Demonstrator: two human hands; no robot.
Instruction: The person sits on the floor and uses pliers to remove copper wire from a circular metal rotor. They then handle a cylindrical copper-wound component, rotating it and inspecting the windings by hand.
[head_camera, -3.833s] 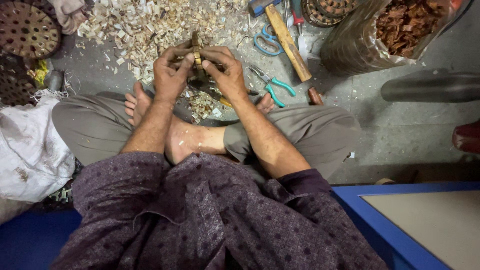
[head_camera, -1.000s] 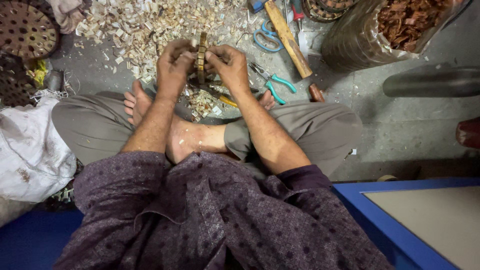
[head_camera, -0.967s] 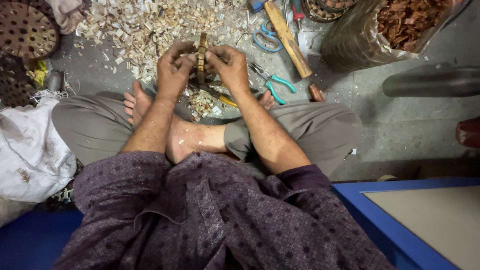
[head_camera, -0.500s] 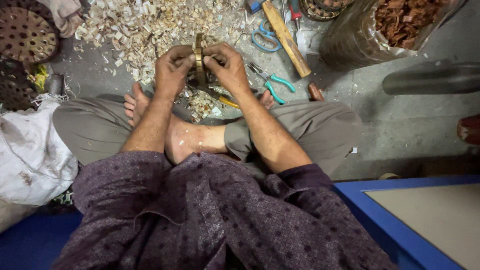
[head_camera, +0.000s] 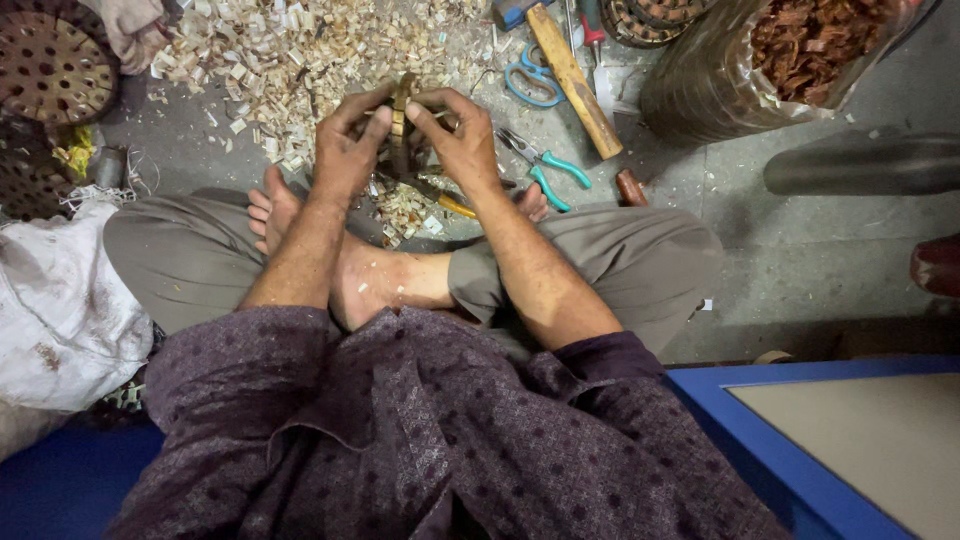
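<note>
Wooden and ring-shaped, the small brown piece (head_camera: 402, 125) stands on edge at upper centre of the frame, pinched from both sides. The left hand (head_camera: 348, 150) curls round its left face, thumb and forefinger closed on the rim; the right hand (head_camera: 462, 145) presses in from the other side, fingertips (head_camera: 418, 110) on the top edge. Both hands are closed on it, not spread.

Beneath them lie pale shavings (head_camera: 300, 50) across the concrete floor (head_camera: 800, 270), with teal-handled pliers (head_camera: 545, 168) just right of the right wrist, blue scissors (head_camera: 532, 80) above those, and a wooden mallet handle (head_camera: 572, 80) lying slantwise beside the scissors.

To do this well, I judge the ring should be held with even pressure from both sides, kept upright, and turned in small steps so neither thumb slips off the narrow rim.
</note>
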